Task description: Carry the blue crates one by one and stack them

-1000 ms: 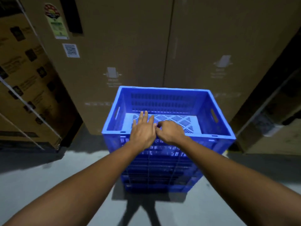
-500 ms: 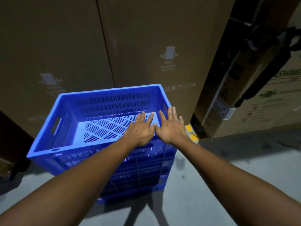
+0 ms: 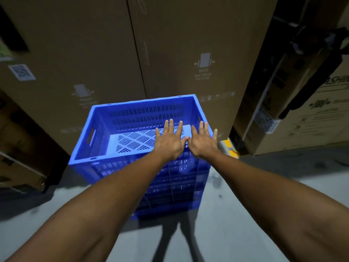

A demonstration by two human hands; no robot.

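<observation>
A stack of blue slotted crates (image 3: 117, 167) stands on the grey floor against tall cardboard boxes. The top crate (image 3: 98, 118) is empty, with a perforated bottom and a handle slot in each end wall. My left hand (image 3: 170, 141) is held flat over the crate's near right part, fingers spread and palm down. My right hand (image 3: 203, 141) lies beside it over the near right corner, fingers also apart. Neither hand holds anything. The thumbs almost touch.
Two tall brown cardboard boxes (image 3: 75, 53) form a wall behind the stack. More printed cartons (image 3: 311, 118) stand at the right, with a dark strap hanging in front. A strapped carton (image 3: 17, 148) is at the left. Grey floor (image 3: 264, 186) lies right of the stack.
The view has swung left, so the stack sits nearer the middle. Both hands stay side by side over the top crate's near right corner, fingers spread a little wider.
</observation>
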